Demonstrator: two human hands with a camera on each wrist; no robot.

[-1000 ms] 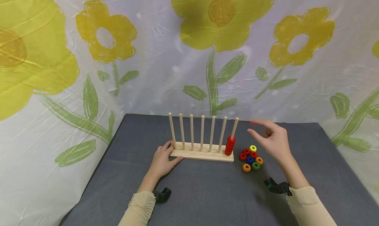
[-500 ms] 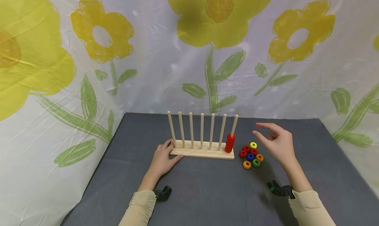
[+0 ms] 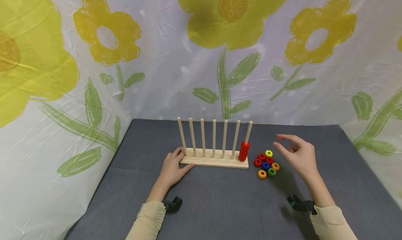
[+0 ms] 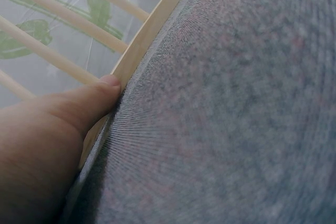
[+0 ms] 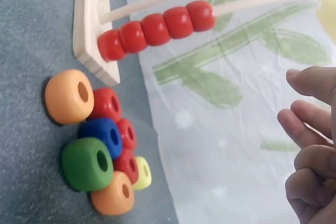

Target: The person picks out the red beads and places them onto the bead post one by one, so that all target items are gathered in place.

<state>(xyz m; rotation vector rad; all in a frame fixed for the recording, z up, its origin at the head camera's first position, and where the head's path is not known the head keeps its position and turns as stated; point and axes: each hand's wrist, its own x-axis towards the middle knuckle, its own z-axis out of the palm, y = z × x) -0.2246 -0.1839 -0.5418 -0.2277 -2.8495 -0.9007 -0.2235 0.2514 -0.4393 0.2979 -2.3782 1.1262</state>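
Note:
A wooden bead rack (image 3: 220, 161) with a row of upright pegs stands on the table. My left hand (image 3: 171, 170) holds its left end, thumb (image 4: 107, 85) along the front edge of the base; the other fingertips are partly hidden behind that end. Several red beads (image 3: 244, 151) are stacked on the rightmost peg. My right hand (image 3: 299, 156) hovers right of the loose beads, thumb and index finger apart, nothing between them. Those loose beads lie bunched together: a yellow bead (image 3: 268, 153), a blue bead (image 3: 265, 166), a green bead (image 5: 87, 164), an orange bead (image 5: 69, 97), another orange and three red.
A dark grey cloth (image 3: 213, 201) covers the table. Behind it hangs a pale curtain (image 3: 163, 75) painted with yellow flowers. The bunch of beads lies just off the rack's right end. A black wrist camera (image 3: 172, 205) is strapped to each arm.
My right hand has drifted right and slightly down, away from the rack, with thumb and index finger still apart. The left hand stays on the rack, and the beads have not moved.

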